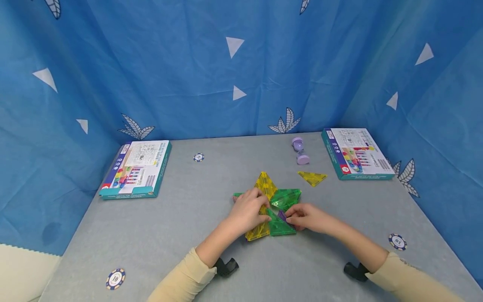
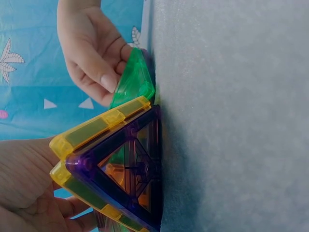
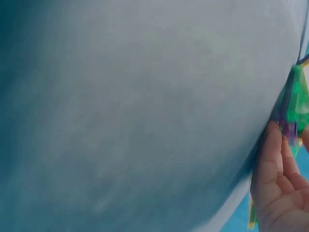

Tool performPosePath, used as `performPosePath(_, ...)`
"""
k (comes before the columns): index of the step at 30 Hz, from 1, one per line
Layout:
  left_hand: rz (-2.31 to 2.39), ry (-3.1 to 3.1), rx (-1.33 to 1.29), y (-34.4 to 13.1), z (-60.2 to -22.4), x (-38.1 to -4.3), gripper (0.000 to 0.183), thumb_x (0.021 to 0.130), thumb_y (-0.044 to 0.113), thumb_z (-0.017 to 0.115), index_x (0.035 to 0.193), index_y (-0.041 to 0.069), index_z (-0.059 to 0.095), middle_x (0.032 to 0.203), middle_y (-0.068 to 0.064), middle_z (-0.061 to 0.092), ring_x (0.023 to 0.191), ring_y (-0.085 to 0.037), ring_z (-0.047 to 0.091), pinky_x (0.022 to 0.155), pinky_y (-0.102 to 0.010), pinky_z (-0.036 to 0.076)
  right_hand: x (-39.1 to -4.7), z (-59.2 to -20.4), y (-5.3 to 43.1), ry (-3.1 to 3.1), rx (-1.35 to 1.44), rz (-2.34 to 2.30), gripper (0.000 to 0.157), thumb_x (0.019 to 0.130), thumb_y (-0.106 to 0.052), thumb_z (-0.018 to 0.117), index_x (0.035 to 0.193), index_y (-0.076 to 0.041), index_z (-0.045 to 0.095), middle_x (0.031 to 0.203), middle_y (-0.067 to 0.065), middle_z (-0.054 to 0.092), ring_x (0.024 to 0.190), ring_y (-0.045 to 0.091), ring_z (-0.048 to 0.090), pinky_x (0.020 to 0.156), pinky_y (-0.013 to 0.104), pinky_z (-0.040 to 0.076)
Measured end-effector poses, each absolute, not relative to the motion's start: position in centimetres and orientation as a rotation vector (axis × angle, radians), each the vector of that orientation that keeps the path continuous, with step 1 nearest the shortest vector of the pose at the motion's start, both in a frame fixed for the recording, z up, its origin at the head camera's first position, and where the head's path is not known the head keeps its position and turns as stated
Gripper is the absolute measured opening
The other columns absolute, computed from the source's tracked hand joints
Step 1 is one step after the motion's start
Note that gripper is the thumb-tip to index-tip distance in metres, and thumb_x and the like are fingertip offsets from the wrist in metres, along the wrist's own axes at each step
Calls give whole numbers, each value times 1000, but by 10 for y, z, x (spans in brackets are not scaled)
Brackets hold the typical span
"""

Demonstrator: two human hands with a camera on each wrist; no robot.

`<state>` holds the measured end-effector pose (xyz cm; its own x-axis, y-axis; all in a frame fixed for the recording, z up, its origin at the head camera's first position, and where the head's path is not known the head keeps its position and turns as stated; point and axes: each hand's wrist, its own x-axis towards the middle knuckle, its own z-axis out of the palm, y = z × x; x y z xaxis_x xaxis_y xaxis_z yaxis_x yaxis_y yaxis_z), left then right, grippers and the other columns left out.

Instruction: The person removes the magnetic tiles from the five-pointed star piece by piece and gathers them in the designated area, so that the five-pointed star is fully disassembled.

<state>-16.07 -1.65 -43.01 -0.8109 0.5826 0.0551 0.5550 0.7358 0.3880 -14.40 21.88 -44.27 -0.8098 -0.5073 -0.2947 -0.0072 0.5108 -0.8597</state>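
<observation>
Several see-through magnetic tiles form a star-like build on the table, with yellow tiles [image 1: 266, 183] and green tiles [image 1: 286, 198] alternating. My left hand [image 1: 247, 212] curls over its left side and grips a yellow wedge [image 2: 104, 126], which has a dark purple triangular tile [image 2: 87, 164] on its end face. On the right side, my right hand [image 1: 307, 218] pinches a small purple magnetic tile [image 1: 281, 215] against the front green tile [image 1: 280, 226]. The right wrist view shows those fingertips at the purple piece [image 3: 288, 129], low beside the green one.
A loose yellow triangular tile [image 1: 312, 178] lies behind the build, near a lilac sand timer [image 1: 300, 151]. Boxed sets stand at the left [image 1: 136, 169] and right [image 1: 357, 153]. Poker chips lie at the back [image 1: 198, 157], front left [image 1: 115, 279] and right [image 1: 398, 242].
</observation>
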Motion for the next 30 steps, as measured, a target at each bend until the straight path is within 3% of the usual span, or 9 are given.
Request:
performPosePath(7, 604, 2855, 944, -16, -430, -160, 26, 77, 39, 75, 92, 23, 61, 112, 3, 49, 99, -16, 48, 87, -39, 40, -143, -443, 212, 2270, -492, -1220, 16, 94, -13, 55, 96, 2, 61, 65, 3, 54, 59, 14, 52, 56, 31, 49)
performPosePath(30, 614, 2880, 941, -16, -430, -159, 25, 76, 37, 76, 90, 22, 61, 111, 2, 52, 99, -16, 49, 88, -39, 40, -136, -421, 248, 2342, -554, -1121, 11, 93, -9, 53, 95, 1, 58, 69, 0, 49, 60, 7, 46, 53, 24, 43)
